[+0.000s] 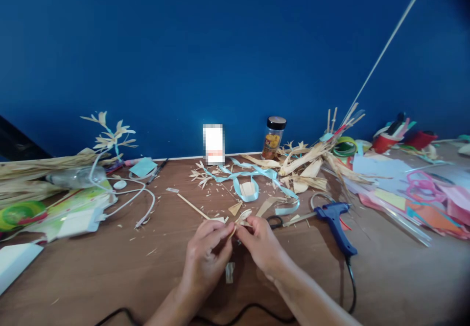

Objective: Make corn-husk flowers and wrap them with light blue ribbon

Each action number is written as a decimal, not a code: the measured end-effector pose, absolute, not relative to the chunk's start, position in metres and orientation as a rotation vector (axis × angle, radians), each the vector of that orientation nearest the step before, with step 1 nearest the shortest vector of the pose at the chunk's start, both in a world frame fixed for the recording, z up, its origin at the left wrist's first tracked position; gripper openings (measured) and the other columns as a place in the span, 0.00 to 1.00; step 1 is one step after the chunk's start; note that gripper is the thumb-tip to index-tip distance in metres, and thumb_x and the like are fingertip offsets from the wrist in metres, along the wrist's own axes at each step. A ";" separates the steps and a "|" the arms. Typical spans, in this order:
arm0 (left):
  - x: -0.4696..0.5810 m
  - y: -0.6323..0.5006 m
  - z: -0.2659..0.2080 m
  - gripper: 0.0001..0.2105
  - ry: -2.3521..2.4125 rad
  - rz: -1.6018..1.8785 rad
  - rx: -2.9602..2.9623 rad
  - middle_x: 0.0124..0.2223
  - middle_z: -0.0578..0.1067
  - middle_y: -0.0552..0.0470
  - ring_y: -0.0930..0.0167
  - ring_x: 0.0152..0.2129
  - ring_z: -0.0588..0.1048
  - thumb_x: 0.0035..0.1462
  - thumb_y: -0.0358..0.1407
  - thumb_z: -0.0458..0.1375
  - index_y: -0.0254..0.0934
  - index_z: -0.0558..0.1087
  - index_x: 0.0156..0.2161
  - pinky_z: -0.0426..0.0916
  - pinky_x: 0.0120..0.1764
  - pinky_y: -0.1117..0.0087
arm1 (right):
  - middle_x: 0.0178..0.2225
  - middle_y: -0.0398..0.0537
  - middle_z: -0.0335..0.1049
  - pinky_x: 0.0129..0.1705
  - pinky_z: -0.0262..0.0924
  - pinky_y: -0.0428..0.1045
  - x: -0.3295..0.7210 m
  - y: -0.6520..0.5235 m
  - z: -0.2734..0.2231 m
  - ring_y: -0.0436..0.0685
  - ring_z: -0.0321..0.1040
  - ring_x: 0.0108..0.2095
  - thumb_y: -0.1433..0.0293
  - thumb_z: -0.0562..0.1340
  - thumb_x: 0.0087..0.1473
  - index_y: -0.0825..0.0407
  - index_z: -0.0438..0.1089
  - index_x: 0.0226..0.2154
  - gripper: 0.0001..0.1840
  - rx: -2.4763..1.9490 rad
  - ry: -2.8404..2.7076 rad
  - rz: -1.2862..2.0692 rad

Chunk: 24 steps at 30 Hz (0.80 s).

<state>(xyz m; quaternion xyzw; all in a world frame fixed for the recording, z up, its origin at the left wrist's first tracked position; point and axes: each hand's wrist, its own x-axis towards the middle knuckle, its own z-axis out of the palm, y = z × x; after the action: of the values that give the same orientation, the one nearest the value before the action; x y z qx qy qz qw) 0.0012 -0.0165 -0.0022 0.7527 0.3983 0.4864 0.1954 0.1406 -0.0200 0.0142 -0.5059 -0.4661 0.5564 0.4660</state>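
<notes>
Both of my hands meet over the middle of the desk, fingertips pinched together on a small pale strip of dried husk (243,215). My left hand (206,251) closes on its near end, and my right hand (263,244) grips it from the other side. Fingers partly cover the strip. Just beyond lie a triangular husk scrap (235,209) and a thin wooden stick (192,205). Beside my right hand, the black handle of scissors (276,222) shows. A blue glue gun (335,224) rests farther right.
Light-blue ribbon (253,173) curls across the back, near a lidded jar (272,139) and heaped husks (306,169). Left are a husk flower (116,134), white cable (128,191) and tape roll (22,213). Coloured paper (385,169) spreads at right. A black cord (249,307) crosses the front.
</notes>
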 end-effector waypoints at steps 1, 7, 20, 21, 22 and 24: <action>0.001 -0.017 -0.002 0.14 1.114 1.362 2.124 0.31 0.72 0.48 0.70 0.30 0.70 0.48 0.25 0.55 0.38 0.74 0.41 0.67 0.32 0.70 | 0.18 0.39 0.61 0.22 0.49 0.42 0.141 -0.020 0.015 0.47 0.54 0.20 0.66 0.58 0.47 0.57 0.65 0.23 0.10 -1.243 -1.149 1.366; 0.003 -0.020 0.001 0.14 1.181 1.381 1.971 0.33 0.75 0.48 0.68 0.31 0.72 0.49 0.26 0.55 0.40 0.74 0.40 0.67 0.33 0.69 | 0.20 0.41 0.65 0.25 0.52 0.43 0.142 -0.018 0.020 0.48 0.58 0.22 0.63 0.57 0.48 0.57 0.67 0.24 0.13 -1.211 -1.166 1.340; 0.002 -0.018 0.001 0.13 1.139 1.390 2.068 0.32 0.76 0.48 0.67 0.31 0.72 0.47 0.25 0.56 0.40 0.75 0.37 0.66 0.36 0.67 | 0.19 0.40 0.61 0.22 0.49 0.42 0.142 -0.017 0.008 0.47 0.53 0.20 0.63 0.55 0.50 0.57 0.67 0.24 0.14 -1.313 -1.322 1.129; 0.001 -0.018 0.001 0.13 1.122 1.388 2.124 0.31 0.75 0.48 0.67 0.31 0.72 0.47 0.24 0.55 0.40 0.74 0.37 0.66 0.36 0.66 | 0.18 0.40 0.60 0.21 0.48 0.42 0.142 -0.018 0.010 0.47 0.52 0.19 0.64 0.55 0.49 0.57 0.66 0.24 0.13 -1.312 -1.297 1.158; 0.001 -0.018 0.002 0.13 1.109 1.390 2.176 0.31 0.75 0.48 0.68 0.31 0.72 0.47 0.24 0.55 0.40 0.74 0.38 0.66 0.37 0.66 | 0.17 0.39 0.59 0.21 0.47 0.42 0.141 -0.018 0.012 0.47 0.51 0.19 0.65 0.55 0.48 0.57 0.66 0.23 0.12 -1.302 -1.266 1.200; 0.001 -0.019 0.002 0.14 1.096 1.387 2.268 0.32 0.75 0.48 0.68 0.31 0.71 0.48 0.23 0.54 0.39 0.73 0.39 0.65 0.37 0.66 | 0.17 0.39 0.59 0.21 0.48 0.42 0.140 -0.019 0.015 0.47 0.52 0.19 0.65 0.56 0.48 0.57 0.66 0.23 0.11 -1.266 -1.188 1.286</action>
<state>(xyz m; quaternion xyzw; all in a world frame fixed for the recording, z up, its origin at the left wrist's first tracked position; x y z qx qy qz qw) 0.0008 -0.0190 0.0022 0.7817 0.3778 0.4782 0.1326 0.1405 -0.0192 0.0151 -0.5169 -0.4849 0.5250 0.4712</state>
